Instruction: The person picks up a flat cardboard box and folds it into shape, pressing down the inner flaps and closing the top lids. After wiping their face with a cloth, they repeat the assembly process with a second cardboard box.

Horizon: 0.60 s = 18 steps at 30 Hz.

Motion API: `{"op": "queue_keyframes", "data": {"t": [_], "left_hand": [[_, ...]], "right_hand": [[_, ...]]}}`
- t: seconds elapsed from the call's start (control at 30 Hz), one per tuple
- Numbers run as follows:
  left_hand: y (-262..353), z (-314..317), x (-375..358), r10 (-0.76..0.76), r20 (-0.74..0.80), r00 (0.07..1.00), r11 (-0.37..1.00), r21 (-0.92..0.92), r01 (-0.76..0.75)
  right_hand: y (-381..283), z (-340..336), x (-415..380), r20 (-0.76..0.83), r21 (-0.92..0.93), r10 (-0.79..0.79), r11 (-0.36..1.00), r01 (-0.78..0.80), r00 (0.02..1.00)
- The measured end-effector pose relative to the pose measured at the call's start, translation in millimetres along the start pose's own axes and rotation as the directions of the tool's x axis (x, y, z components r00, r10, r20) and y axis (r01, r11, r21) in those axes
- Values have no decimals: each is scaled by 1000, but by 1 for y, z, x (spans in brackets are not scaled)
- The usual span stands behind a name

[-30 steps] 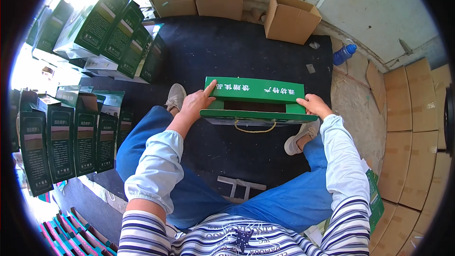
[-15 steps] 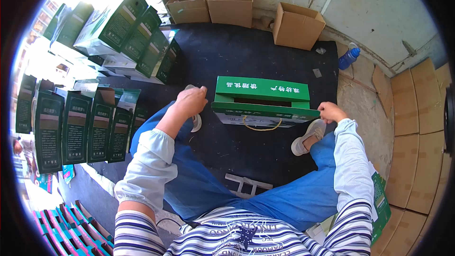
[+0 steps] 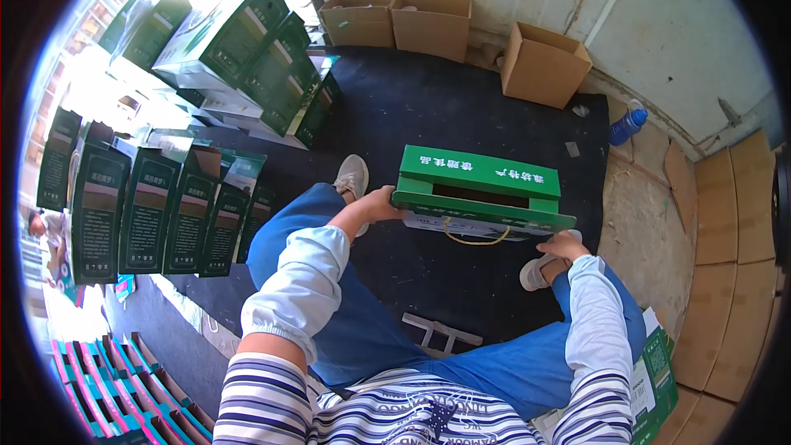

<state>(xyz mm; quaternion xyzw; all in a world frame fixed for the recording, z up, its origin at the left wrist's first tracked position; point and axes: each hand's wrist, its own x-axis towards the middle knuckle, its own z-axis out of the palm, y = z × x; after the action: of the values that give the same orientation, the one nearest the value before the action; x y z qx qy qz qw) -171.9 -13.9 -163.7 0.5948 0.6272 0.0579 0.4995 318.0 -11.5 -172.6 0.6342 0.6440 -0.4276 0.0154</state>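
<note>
A green cardboard gift box point(image 3: 482, 166) with white lettering stands on the black mat in front of me, its top slot open. A yellow rope handle point(image 3: 478, 239) hangs from its near side. My left hand point(image 3: 381, 204) grips the left end of the box, with the fingers partly hidden by it. At the near right corner, my right hand point(image 3: 563, 245) has its fingers curled against the lower edge of the box. My shoes are on the mat to both sides of the box.
Stacked green boxes point(image 3: 247, 58) and a row of upright ones point(image 3: 148, 206) stand at left. Open brown cartons point(image 3: 544, 66) line the back wall. A blue bottle point(image 3: 628, 125) stands at right, near piled brown cartons point(image 3: 717, 198). A metal frame piece point(image 3: 441, 332) lies between my legs.
My left hand has come from beside the box onto its left end. My right hand has moved down from the right corner toward the lower edge. The view has shifted a little.
</note>
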Motion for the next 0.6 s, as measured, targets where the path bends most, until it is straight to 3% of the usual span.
{"op": "queue_keyframes", "data": {"t": [0.03,0.13,0.23,0.33,0.37,0.43,0.47,0.53,0.6], "left_hand": [[0,1,0,31,-25,999,999,37,-30],[-10,10,8,213,-84,973,972,117,-203],[0,12,6,181,-86,980,969,186,-162],[21,2,-9,78,-148,986,997,-7,-80],[31,-2,-14,100,-167,981,990,-80,-115],[57,-15,-25,138,-222,965,958,-217,-187],[68,-21,-29,209,-305,929,956,-135,-259],[82,-25,-30,312,-477,822,884,-170,-435],[101,-44,-43,323,-531,784,874,-151,-462]], "right_hand": [[1,6,3,-22,45,-30,998,31,999],[-8,7,2,80,289,114,948,-133,990],[-9,9,2,74,325,141,932,-158,987],[-8,4,3,86,291,187,935,-204,979],[-10,0,3,91,266,204,938,-221,975],[-11,-2,-3,52,456,154,875,-160,987],[-12,-5,-4,29,545,125,830,-120,992],[-24,-13,-10,14,668,80,741,-69,997],[-42,-20,-15,-48,763,43,647,9,998]]}}
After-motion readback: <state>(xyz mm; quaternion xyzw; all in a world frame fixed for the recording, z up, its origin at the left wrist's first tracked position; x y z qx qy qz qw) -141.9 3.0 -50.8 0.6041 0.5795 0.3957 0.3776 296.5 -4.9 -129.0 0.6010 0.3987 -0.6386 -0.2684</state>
